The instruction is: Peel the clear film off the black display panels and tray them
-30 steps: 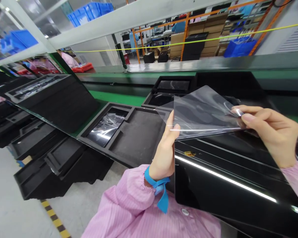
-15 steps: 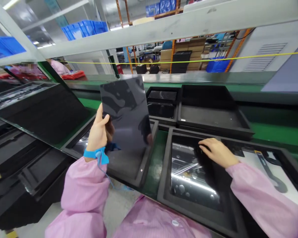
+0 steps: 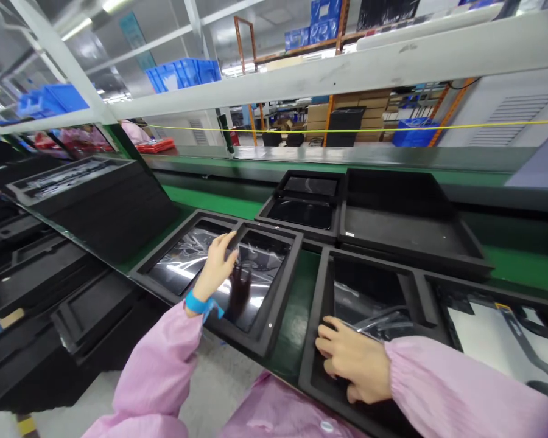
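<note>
My left hand [image 3: 217, 264] lies with fingers stretched out at the left edge of a glossy black panel [image 3: 262, 267]. That panel lies flat in the right compartment of a black foam tray [image 3: 281, 292]. The tray's left compartment holds another shiny panel [image 3: 182, 261]. My right hand [image 3: 351, 359] rests flat, fingers apart, on the near left corner of a second foam tray [image 3: 318, 286]. That tray holds a dark panel [image 3: 369, 292] with clear film [image 3: 383, 319] lying on it.
A white sheet with a black strip [image 3: 479, 328] fills that tray's right compartment. Two more black trays [image 3: 301, 213] [image 3: 393, 225] sit behind on the green conveyor [image 3: 520, 267]. Stacked black trays [image 3: 95, 201] stand on the left. Blue bins [image 3: 182, 73] are on the shelf overhead.
The left hand held the black panel upright; it now lies flat in the left tray's right compartment. The right hand has slid from the middle of the right tray to its near corner.
</note>
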Demonstrator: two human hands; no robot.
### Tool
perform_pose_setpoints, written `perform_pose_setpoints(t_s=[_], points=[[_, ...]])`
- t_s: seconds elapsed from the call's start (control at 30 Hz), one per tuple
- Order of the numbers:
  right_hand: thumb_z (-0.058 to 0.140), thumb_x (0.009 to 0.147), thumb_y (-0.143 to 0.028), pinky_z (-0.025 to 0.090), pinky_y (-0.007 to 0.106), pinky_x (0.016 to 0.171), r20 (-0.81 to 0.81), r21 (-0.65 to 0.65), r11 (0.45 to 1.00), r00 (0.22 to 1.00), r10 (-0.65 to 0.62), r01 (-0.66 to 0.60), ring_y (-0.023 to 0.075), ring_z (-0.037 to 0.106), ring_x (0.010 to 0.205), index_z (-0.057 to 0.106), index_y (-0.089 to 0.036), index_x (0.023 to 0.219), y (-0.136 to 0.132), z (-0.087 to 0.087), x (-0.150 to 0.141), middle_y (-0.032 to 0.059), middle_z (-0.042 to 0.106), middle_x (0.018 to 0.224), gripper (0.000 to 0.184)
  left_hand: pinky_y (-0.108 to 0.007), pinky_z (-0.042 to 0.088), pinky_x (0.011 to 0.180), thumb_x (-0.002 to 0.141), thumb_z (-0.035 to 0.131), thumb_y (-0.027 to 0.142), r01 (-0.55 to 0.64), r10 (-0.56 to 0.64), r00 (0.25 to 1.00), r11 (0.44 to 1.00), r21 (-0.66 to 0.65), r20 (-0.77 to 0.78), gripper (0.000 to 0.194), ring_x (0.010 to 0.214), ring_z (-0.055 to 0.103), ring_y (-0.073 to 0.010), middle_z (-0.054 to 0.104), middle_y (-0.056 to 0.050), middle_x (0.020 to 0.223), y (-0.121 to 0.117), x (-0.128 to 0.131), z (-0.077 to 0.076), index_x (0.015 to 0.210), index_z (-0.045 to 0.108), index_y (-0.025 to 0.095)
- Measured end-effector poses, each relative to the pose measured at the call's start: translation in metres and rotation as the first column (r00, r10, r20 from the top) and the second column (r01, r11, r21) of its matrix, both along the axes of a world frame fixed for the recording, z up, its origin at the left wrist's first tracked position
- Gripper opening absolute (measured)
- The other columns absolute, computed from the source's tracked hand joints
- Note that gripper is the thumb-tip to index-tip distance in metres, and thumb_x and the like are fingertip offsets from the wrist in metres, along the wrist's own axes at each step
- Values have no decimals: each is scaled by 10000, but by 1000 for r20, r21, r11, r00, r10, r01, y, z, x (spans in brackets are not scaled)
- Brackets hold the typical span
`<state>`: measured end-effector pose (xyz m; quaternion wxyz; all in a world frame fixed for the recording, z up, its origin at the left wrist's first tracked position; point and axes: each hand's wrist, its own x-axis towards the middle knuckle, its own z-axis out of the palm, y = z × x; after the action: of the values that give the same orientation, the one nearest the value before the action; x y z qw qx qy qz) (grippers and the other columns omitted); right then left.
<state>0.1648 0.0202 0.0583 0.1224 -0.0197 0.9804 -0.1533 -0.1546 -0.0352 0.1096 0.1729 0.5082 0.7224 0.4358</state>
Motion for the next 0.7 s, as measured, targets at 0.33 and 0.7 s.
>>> perform_pose_setpoints(t_s=[0.33,0.7], points=[[686,858,-378,486,229,601,-597,-371,878,647,-475,303,124,597,647,672,-215,741,44,150,45,4,645,713,201,-472,202,1170,715,731,466,658,-648,745,753,-10,159,934,1435,225,-282,288,-119,1550,-27,127,17,1476,241,236],[578,849,-367,456,318,570,-921,-263,303,-145,-360,916,218,637,621,707,-148,794,53,135,64,64,675,698,260,-324,391,1071,802,642,101,444,-630,453,773,452,631,836,1244,520,-192,526,-49,1390,-28,206,34,1486,193,277]])
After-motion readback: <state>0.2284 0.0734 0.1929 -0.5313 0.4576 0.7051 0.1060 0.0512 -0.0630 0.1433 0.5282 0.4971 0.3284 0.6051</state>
